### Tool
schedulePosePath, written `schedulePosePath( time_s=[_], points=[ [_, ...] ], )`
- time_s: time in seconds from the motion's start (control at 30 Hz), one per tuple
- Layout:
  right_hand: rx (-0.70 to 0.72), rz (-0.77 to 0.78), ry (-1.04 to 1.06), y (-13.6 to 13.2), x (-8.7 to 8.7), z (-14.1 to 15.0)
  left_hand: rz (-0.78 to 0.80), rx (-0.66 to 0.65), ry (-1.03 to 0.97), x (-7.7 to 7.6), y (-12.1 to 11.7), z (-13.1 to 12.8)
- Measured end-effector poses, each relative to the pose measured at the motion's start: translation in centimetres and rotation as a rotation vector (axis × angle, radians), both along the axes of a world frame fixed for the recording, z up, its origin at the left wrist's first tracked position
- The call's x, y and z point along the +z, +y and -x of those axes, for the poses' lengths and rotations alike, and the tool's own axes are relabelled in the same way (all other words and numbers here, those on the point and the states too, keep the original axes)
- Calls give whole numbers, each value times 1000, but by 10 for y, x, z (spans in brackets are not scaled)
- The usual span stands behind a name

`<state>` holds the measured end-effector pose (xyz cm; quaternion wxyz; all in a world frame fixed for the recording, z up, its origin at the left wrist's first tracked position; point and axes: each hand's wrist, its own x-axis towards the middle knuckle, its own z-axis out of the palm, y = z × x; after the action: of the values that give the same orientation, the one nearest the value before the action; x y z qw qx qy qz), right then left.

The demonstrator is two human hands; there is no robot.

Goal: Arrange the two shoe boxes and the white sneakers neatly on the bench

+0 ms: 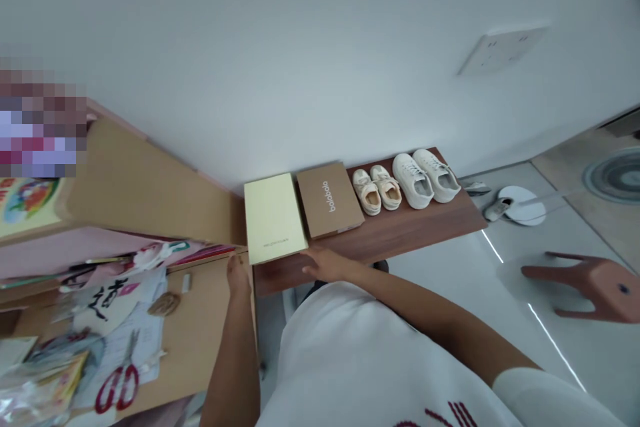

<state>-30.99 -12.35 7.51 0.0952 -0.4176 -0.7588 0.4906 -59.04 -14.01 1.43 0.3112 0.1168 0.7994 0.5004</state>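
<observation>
A pale yellow box [274,217] lies on a dark wooden shelf [400,233] against the white wall. My right hand [325,263] rests at the box's near right corner, fingers curled on its edge. My left hand [237,275] touches the box's near left corner, beside the edge of a light wooden desk [200,333]. A brown cardboard box [330,199] lies right of the yellow one. Past it stand a small cream pair of shoes [377,189] and a larger white pair of sneakers [425,178].
The desk at left carries papers, a hand fan [103,303], red-handled scissors [117,383] and books. A reddish stool [590,283] lies tipped on the glossy floor at right. A white round device [520,205] sits on the floor by the shelf's end.
</observation>
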Motion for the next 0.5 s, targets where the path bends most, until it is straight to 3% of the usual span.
schedulePosePath(
  time_s=[0.1, 0.2, 0.33, 0.5],
  points=[
    [-106, 46, -72, 3, -4, 56, 113, -93, -241, -3, 14, 18],
    [-197, 58, -163, 9, -9, 89, 154, -131, -443, -9, 19, 23],
    [-363, 45, -271, 21, -15, 108, 57, -111, -565, -22, 25, 17],
    [-584, 245, -306, 35, -25, 106, -16, -100, -573, -32, 29, 0]
  ],
)
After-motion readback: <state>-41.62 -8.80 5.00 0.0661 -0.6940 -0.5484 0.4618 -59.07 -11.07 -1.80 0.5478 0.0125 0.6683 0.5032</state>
